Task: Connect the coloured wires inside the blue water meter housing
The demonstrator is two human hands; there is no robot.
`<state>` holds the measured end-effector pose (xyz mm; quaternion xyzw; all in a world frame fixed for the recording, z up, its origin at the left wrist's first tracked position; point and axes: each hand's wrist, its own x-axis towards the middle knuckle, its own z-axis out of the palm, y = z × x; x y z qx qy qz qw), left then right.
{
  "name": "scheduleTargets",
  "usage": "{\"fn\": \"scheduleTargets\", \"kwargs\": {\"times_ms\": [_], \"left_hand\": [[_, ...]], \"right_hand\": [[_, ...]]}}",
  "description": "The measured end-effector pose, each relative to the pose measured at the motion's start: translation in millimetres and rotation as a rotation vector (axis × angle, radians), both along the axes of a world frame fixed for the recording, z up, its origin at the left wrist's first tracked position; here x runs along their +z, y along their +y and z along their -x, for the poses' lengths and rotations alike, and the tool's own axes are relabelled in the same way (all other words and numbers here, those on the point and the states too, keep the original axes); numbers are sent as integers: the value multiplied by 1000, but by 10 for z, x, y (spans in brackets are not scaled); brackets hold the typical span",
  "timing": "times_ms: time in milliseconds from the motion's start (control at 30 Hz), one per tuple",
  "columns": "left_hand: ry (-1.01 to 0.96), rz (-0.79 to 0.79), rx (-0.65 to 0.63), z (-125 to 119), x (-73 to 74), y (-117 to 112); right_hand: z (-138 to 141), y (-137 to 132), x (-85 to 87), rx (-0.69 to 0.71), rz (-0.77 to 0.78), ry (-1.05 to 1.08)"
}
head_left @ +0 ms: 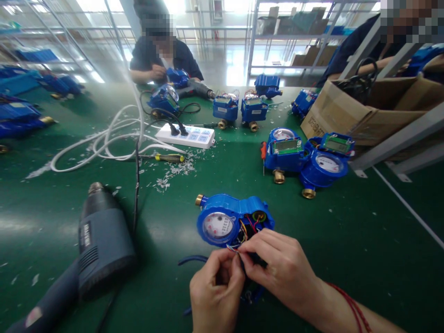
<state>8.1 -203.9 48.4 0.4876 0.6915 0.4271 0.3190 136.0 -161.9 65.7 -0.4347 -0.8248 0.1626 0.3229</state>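
A blue water meter (220, 226) with a round dial and a brass fitting lies in front of me, its side housing uncovered. Coloured wires (244, 229) come out of that housing. At its near edge, my left hand (218, 286) pinches thin wires (232, 248) between thumb and index finger. My right hand (277, 266) pinches the same wires from the right, its fingertips meeting the left ones. A dark blue cable (192, 259) runs out to the left beside my left hand. Both hands partly hide the housing and a blue part under them.
A heat gun (106, 245) lies at left. Beyond are a white power strip (187, 135), coiled white cable, a yellow-black screwdriver (169, 158) and plastic scraps. More blue meters (284, 150) stand at right, near a cardboard box (367, 111). Two people work across the table.
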Motion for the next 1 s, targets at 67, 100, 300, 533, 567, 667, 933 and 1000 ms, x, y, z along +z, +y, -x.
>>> {"fn": "scheduleTargets", "kwargs": {"times_ms": [67,100,300,533,567,667,933,1000], "left_hand": [[-19,15,9,-10,2,1],[-26,19,12,-15,1,3],[-34,43,28,-27,-6,3],[-64,69,29,-32,11,1],[-63,69,27,-29,4,2],[-35,73,20,-12,-29,3],[67,-88,-60,60,-111,-7],[103,-185,-106,82,-128,-4]], "right_hand": [[14,-7,-8,-20,6,9],[17,-11,-11,-25,5,11],[8,-36,-26,-60,-17,-19],[9,-2,2,-137,-14,-32],[10,3,7,-142,-3,-32],[7,12,15,-151,24,-47],[-11,-13,13,-133,73,-116],[-8,-14,25,-91,117,-120]]}}
